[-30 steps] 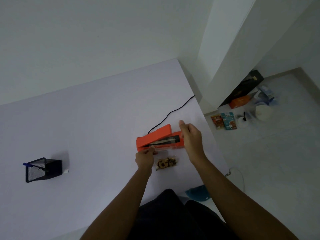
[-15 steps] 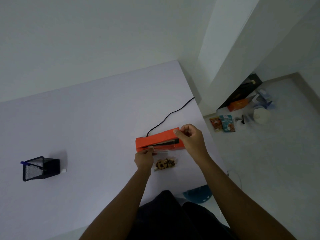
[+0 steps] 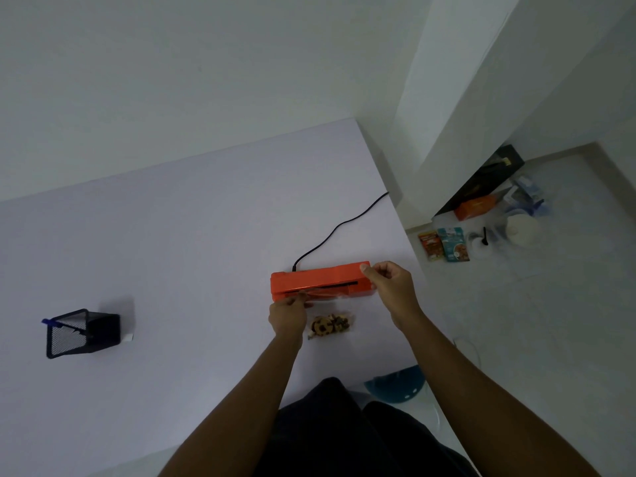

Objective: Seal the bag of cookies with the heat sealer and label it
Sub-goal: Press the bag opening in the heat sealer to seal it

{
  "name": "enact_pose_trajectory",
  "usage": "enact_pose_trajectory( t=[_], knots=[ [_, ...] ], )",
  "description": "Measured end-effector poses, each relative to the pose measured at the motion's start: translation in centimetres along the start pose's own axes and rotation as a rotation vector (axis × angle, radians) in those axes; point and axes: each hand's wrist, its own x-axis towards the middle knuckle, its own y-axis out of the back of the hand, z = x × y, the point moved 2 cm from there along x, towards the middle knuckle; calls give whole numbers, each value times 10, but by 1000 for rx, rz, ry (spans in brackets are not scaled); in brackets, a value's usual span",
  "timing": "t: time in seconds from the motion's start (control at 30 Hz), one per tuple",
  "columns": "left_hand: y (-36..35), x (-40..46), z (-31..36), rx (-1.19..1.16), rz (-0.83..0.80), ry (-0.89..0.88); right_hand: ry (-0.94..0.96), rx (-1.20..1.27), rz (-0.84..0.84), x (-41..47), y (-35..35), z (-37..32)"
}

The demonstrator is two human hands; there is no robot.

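Observation:
An orange heat sealer [image 3: 318,278] lies on the white table [image 3: 172,253], its lid nearly down with a thin dark slot showing. A clear bag of cookies [image 3: 328,326] lies in front of it, its open top edge tucked into the slot. My left hand [image 3: 287,313] pinches the bag's top left edge at the sealer's front. My right hand [image 3: 390,290] grips the right end of the sealer's lid with thumb and fingers.
The sealer's black cord [image 3: 339,228] runs back right off the table. A black mesh pen holder [image 3: 82,333] with a blue pen stands at the left, a small white piece beside it. Boxes and packets [image 3: 444,244] sit on the floor at the right.
The sealer's lid has come down from raised to nearly flat. My right hand moved onto the lid's right end and closed on it. My left hand stayed on the bag.

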Motion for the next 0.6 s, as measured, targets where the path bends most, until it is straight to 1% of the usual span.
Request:
enact_pose_trajectory(
  t=[0.47,0.6],
  knots=[
    [0,-2,2,34,0,-16,-112,-2,0,12,4,13],
    [0,0,1,44,13,-12,-200,-6,-18,17,8,12]
  ],
)
